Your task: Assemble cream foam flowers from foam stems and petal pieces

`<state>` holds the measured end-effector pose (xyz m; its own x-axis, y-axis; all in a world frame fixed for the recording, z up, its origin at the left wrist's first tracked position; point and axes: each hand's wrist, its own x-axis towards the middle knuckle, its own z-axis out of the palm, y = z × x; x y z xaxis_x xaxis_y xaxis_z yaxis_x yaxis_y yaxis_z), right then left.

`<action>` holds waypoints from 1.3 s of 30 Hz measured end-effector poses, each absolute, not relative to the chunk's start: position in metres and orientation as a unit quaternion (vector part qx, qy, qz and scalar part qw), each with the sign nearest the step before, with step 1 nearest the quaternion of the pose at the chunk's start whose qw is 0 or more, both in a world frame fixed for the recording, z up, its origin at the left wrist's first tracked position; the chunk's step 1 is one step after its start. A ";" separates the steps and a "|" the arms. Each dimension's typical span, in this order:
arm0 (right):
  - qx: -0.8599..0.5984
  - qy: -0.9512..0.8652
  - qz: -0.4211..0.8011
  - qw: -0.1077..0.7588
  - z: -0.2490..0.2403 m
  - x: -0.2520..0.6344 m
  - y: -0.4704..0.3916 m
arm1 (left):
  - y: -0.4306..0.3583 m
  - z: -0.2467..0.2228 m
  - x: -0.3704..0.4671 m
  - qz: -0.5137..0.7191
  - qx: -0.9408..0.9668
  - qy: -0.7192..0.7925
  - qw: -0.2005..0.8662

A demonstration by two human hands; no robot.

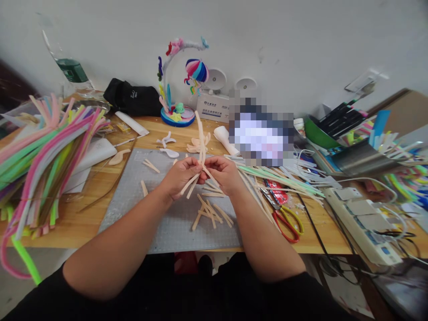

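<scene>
Fuzzy beige stems [201,147], one bunch, held upright in the air above the grey cutting mat [130,189], both hands at the joint; three lower ends counted, two slanting left, one right; the number of strands in the upper part cannot be told. Handling, as judged: very light, soft-piled over what is probably a bendable wire core, not slippery, easily crushed or kinked; best taken at the gathered middle, the free ends left loose. Left hand [189,173], one: thumb and fingers pinching the stems at the joint. Right hand [222,171], one: fingers pinching the same bunch just beside, the tips partly hidden. Cut beige pieces [207,211]: a loose, crossing heap on the mat below the hands, roughly half a dozen or more, overlap preventing an exact count; a crossed pair [151,166] at the mat's upper left; a single piece [144,188] below that. White shaped pieces [166,140]: two, near the mat's far edge. Scissors [278,208], one pair, red and yellow handles, right of the mat on the wooden table [152,131]. Balloon ornament [196,70], one, hanging from one decorated arch [165,67]. Power strip [363,227], one, far right.
</scene>
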<state>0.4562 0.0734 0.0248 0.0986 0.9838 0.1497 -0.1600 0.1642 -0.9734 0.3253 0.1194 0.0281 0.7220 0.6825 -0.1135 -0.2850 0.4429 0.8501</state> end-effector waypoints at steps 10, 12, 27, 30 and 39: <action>-0.530 -0.545 0.395 0.516 0.024 0.459 0.071 | 0.123 0.026 0.324 0.342 0.476 0.283 0.759; -0.533 -0.548 0.409 0.498 0.023 0.458 0.071 | 0.124 0.027 0.323 0.348 0.483 0.276 0.755; -0.507 -0.455 0.520 0.515 0.026 0.454 0.069 | 0.129 0.025 0.320 0.356 0.530 0.261 0.725; -0.494 -0.453 0.534 0.515 0.027 0.454 0.069 | 0.129 0.026 0.321 0.361 0.513 0.274 0.729; -0.462 -0.412 0.578 0.533 0.025 0.457 0.072 | 0.129 0.032 0.320 0.367 0.470 0.296 0.746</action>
<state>0.4569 0.0725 0.0254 -0.0063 0.9955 -0.0946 -0.2357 -0.0934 -0.9673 0.3202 0.1295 0.0324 0.5552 0.8261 -0.0967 -0.2695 0.2887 0.9187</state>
